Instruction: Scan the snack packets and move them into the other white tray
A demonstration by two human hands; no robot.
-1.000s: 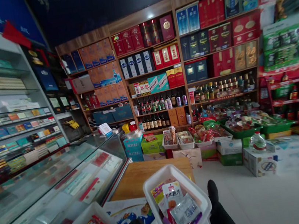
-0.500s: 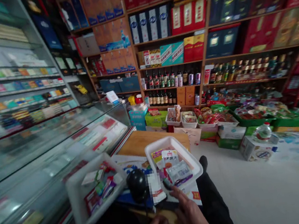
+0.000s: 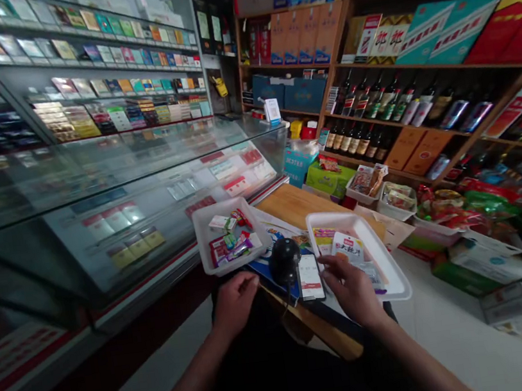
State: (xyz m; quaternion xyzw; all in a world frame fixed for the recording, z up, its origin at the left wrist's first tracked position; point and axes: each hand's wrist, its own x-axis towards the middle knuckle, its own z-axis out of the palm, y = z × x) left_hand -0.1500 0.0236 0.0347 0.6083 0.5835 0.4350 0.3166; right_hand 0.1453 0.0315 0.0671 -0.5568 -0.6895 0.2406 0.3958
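A smartphone with a lit white screen lies on the small wooden table, partly blurred out. My right hand is at its right side, fingers partly spread and fingertips close to the screen edge; contact is unclear. Beneath that hand is the near-left side of a white plastic tray with packaged snacks. My left hand hovers at the table's near edge, its fingers curled together; anything inside is hidden. A black rounded device with a cord stands between the hands, left of the phone.
A second white tray with small colourful packets stands at the left, beside the glass display counter. Snack boxes line the floor at the right. Shelves hold bottles and boxed goods behind.
My view has swung left and down, so both forearms now show. My left hand has moved left, away from my right hand. My right hand has come up alongside the phone.
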